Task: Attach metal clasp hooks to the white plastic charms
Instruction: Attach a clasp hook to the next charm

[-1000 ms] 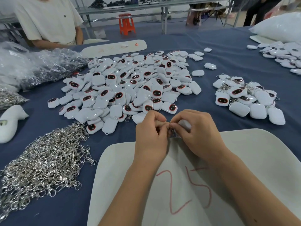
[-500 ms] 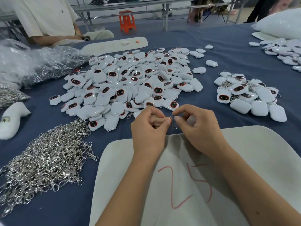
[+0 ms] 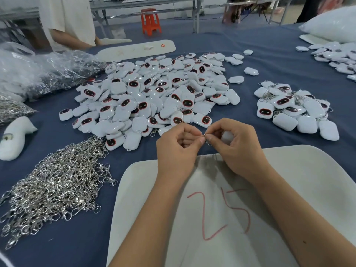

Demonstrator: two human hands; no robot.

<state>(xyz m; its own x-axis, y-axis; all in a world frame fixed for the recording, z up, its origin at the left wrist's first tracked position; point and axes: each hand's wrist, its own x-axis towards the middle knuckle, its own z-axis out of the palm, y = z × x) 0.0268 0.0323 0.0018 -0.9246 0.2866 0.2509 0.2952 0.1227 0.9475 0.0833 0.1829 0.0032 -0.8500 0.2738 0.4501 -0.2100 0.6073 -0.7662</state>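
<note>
- Your left hand (image 3: 177, 149) and right hand (image 3: 237, 145) are meeting just above the far edge of the white board (image 3: 289, 189) marked "25".
- Both hands are pinching a small metal clasp hook (image 3: 204, 136) between thumb and fingertips; other fingers are curling in.
- Your right hand is also cupping a white charm (image 3: 227, 135), mostly hidden behind the fingers.
- The loose charm pile (image 3: 154, 93) is sitting beyond the board on the tabletop (image 3: 269, 74).
- The hook heap (image 3: 57, 180) is lying left of the board.
- The charms with hooks (image 3: 292, 108) are sitting beyond the board's right corner.
</note>
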